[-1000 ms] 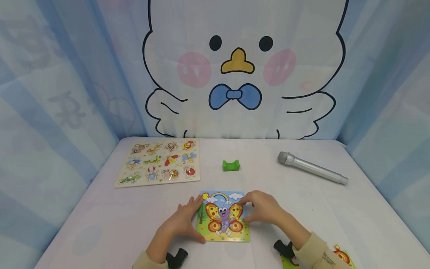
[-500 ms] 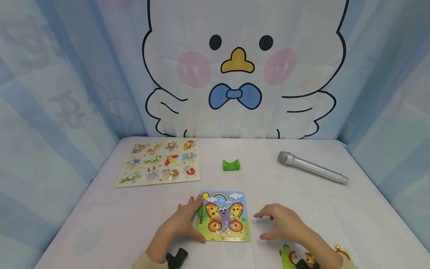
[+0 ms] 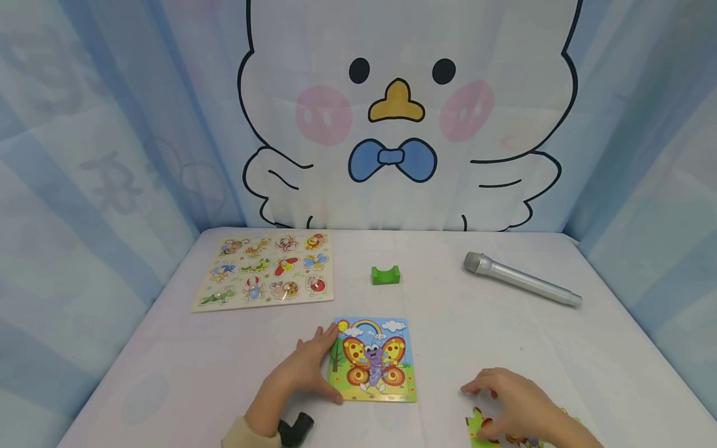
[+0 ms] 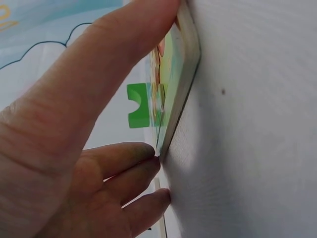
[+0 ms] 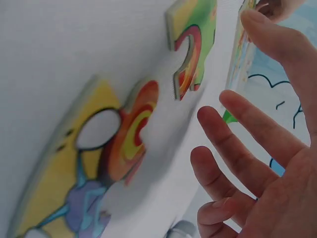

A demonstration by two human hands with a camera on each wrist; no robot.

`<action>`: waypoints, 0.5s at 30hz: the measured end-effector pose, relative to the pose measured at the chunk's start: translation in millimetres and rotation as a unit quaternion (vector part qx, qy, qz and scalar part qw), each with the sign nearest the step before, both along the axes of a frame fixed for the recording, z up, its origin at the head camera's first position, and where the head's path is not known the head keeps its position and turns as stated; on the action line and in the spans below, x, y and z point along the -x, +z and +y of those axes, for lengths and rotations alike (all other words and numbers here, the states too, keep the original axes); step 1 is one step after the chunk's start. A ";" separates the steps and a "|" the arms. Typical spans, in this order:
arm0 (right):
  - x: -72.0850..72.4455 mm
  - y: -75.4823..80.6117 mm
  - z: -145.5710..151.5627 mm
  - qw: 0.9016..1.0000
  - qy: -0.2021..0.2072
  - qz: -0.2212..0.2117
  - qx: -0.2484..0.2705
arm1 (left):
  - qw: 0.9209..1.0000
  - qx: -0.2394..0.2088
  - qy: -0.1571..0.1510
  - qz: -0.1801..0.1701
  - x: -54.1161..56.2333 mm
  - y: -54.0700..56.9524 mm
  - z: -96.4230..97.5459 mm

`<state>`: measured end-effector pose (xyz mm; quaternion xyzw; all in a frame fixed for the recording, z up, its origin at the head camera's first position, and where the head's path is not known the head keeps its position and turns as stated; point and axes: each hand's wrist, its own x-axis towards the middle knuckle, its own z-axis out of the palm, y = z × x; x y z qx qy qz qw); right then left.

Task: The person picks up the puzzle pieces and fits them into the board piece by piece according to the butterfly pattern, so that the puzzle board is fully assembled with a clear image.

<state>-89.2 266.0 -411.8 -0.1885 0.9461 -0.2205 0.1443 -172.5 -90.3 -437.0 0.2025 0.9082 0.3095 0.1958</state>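
A square butterfly puzzle (image 3: 375,361) lies flat on the white table in front of me. My left hand (image 3: 305,370) is spread along its left side, fingers at the upper left corner and thumb at the lower left. In the left wrist view the thumb (image 4: 109,49) reaches the board's edge (image 4: 183,94) with straight fingers below. My right hand (image 3: 518,401) hovers at the lower right with parted fingers, partly hiding loose jigsaw pieces. The right wrist view shows a green-and-orange jigsaw piece (image 5: 204,34) and a yellow jigsaw piece (image 5: 64,198); nothing lies between thumb and fingers.
An insect puzzle board (image 3: 266,298) lies at the back left. A green notched block (image 3: 385,277) stands behind the butterfly puzzle, and a silver microphone (image 3: 526,283) lies at the back right. A curtain with a cartoon bird (image 3: 398,205) hangs behind the table.
My right hand has left the butterfly puzzle's right edge and moved right and toward me, over the loose pieces. The left hand and the puzzle have stayed put.
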 end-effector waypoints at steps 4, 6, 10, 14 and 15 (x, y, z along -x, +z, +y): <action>-7.9 -2.2 4.9 0.998 -0.043 -0.050 -0.014 | 1.000 0.004 0.002 -0.003 0.0 1.3 1.6; -11.1 -3.3 6.9 0.995 -0.063 -0.076 -0.012 | 1.000 0.009 0.003 -0.004 0.7 1.4 2.4; -15.5 -5.2 12.0 0.995 -0.054 -0.088 0.001 | 1.000 0.021 0.005 -0.004 2.9 1.8 4.1; -16.2 -6.8 16.0 0.994 -0.036 -0.097 0.040 | 1.000 0.022 0.009 -0.009 5.2 2.2 5.8; -16.4 -7.1 16.2 0.993 -0.035 -0.100 0.045 | 1.000 0.022 0.010 -0.010 5.6 2.2 6.1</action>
